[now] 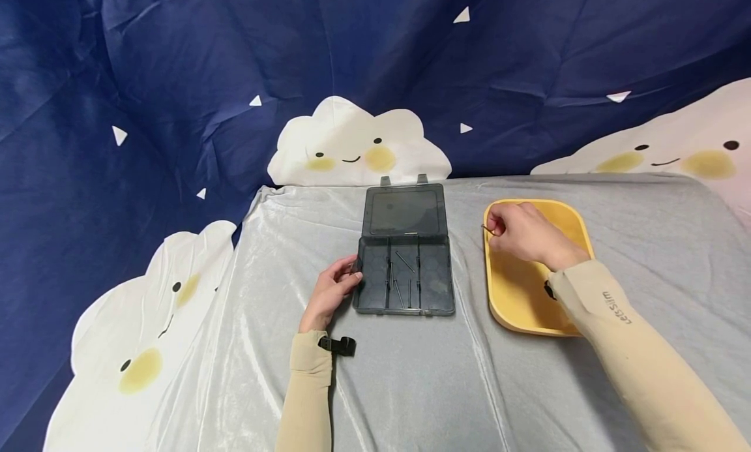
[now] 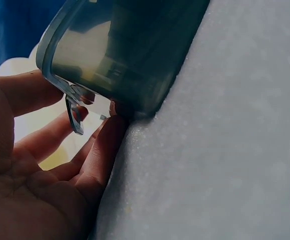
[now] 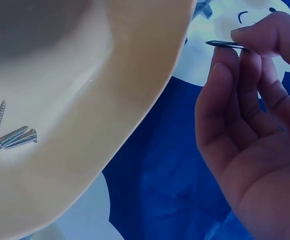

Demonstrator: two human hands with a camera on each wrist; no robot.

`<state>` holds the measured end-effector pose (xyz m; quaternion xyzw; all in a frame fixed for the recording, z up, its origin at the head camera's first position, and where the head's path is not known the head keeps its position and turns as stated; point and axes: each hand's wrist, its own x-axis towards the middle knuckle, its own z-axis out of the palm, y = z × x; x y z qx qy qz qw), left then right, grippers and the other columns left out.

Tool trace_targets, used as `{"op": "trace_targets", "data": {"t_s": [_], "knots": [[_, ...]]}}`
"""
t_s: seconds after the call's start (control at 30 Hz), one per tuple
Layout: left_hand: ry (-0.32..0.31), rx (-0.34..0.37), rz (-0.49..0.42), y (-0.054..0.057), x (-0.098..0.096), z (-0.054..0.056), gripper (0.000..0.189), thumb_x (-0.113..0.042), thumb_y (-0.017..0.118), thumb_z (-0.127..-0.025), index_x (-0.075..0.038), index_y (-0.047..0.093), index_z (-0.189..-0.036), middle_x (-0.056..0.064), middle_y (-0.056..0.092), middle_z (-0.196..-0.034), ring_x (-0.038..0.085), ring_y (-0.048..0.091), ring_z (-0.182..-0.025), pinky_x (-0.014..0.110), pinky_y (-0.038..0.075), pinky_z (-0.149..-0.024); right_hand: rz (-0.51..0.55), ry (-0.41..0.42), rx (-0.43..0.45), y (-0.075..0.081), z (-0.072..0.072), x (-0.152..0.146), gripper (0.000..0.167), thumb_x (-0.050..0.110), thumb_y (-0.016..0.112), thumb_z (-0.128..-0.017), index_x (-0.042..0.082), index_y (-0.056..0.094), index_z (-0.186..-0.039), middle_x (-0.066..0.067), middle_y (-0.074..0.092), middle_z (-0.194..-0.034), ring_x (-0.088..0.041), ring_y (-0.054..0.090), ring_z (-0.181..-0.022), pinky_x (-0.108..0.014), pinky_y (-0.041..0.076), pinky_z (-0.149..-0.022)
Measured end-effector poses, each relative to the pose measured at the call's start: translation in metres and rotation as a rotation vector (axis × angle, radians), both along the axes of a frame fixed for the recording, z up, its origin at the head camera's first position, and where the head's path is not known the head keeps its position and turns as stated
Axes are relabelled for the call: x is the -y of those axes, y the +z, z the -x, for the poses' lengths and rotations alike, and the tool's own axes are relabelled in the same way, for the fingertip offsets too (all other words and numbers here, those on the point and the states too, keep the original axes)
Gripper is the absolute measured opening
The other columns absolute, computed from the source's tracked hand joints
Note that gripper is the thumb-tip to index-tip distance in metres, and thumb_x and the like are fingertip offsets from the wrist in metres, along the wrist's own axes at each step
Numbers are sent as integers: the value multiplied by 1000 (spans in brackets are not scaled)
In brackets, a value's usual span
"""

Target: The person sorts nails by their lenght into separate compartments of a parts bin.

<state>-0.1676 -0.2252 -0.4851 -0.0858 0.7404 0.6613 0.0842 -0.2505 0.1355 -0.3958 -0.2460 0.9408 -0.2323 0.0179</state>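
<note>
My right hand (image 1: 525,233) is over the left part of a yellow tray (image 1: 506,315). Between thumb and fingertips it pinches a dark nail (image 3: 220,44), whose pointed end sticks out. On the cloth to its left lies a dark translucent plastic box (image 1: 434,269), lid (image 1: 405,209) raised and leaning back. Several thin nails (image 1: 405,261) lie loose in its middle compartment. At the box's left wall is my left hand (image 1: 330,292), its thumb up by the rim and fingers low near the cloth, all resting against the outside.
Silvery screws (image 3: 15,139) lie together inside the tray, seen in the right wrist view. Thin dividers (image 1: 419,269) part the box into compartments. Grey cloth (image 1: 411,380) covers the table. Behind it hangs a dark blue curtain (image 1: 405,60) with white clouds.
</note>
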Motion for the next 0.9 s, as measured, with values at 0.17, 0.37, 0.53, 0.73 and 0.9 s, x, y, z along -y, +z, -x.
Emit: {"op": "trace_targets", "data": {"t_s": [0.17, 0.37, 0.53, 0.73, 0.9], "knots": [[-6, -3, -11, 1, 0, 0, 50, -2, 63, -90, 2, 49, -138, 29, 56, -128, 3, 60, -92, 21, 50, -79, 3, 13, -9, 2, -1, 1, 14, 3, 62, -66, 12, 54, -71, 3, 50, -66, -16, 47, -64, -29, 34, -64], [-4, -3, -10, 1, 0, -1, 50, -1, 63, -90, 2, 49, -138, 29, 56, -128, 3, 59, -91, 21, 50, -78, 16, 34, -41, 6, -3, 3, 14, 3, 62, -69, 13, 54, -73, 3, 52, -66, -14, 48, -64, -28, 36, -65], [0, 3, 0, 2, -1, -1, 50, -2, 63, -90, 1, 50, -138, 27, 58, -126, 3, 59, -90, 21, 50, -79, 32, 32, -61, 11, -8, 7, 13, 3, 64, -72, 14, 56, -72, 3, 53, -66, -13, 48, -63, -27, 36, -64], [1, 4, 1, 3, -1, -1, 50, -2, 64, -90, 1, 50, -138, 27, 58, -125, 3, 59, -89, 21, 50, -78, 67, 30, -77, 17, -14, 18, 15, 4, 66, -74, 15, 56, -72, 4, 55, -66, -13, 48, -64, -27, 36, -65], [-1, 1, -4, 2, -1, -1, 50, -2, 64, -90, 1, 50, -138, 28, 57, -125, 3, 59, -89, 21, 50, -78, 101, 38, -82, 20, -17, 28, 14, 3, 66, -75, 14, 58, -73, 4, 58, -67, -13, 50, -64, -28, 39, -65]]}}
